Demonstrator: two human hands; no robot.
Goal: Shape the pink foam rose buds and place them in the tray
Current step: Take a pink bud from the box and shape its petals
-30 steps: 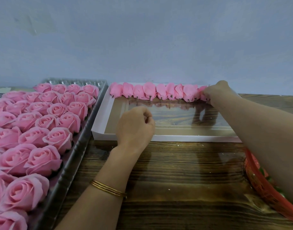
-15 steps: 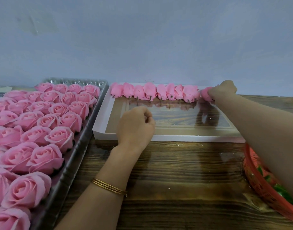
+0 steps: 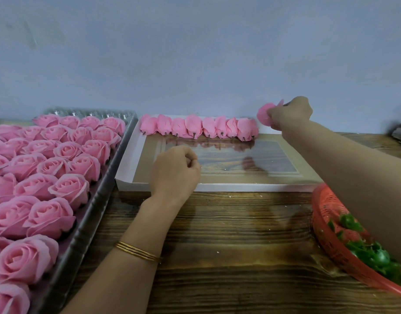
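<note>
On the near part of the wooden table (image 3: pixel 240 245), a red basket (image 3: pixel 324 214) with green pieces (image 3: pixel 376 257) stands at the right. A grey tray (image 3: pixel 99 200) full of open pink roses (image 3: pixel 49 214) stands at the left. The left hand (image 3: pixel 174 171), with gold bangles (image 3: pixel 138 251) on its wrist, rests at the front rim of the white tray (image 3: pixel 240 187). Its fingers are curled into a loose fist and nothing shows inside. A row of shaped buds (image 3: pixel 197 128) lies along the far side of this tray. The right hand (image 3: pixel 290 113) pinches 1 pink foam rose bud (image 3: pixel 264 113) in curled fingers, raised above the far right corner of the tray, before the wall (image 3: pixel 195 53).
</note>
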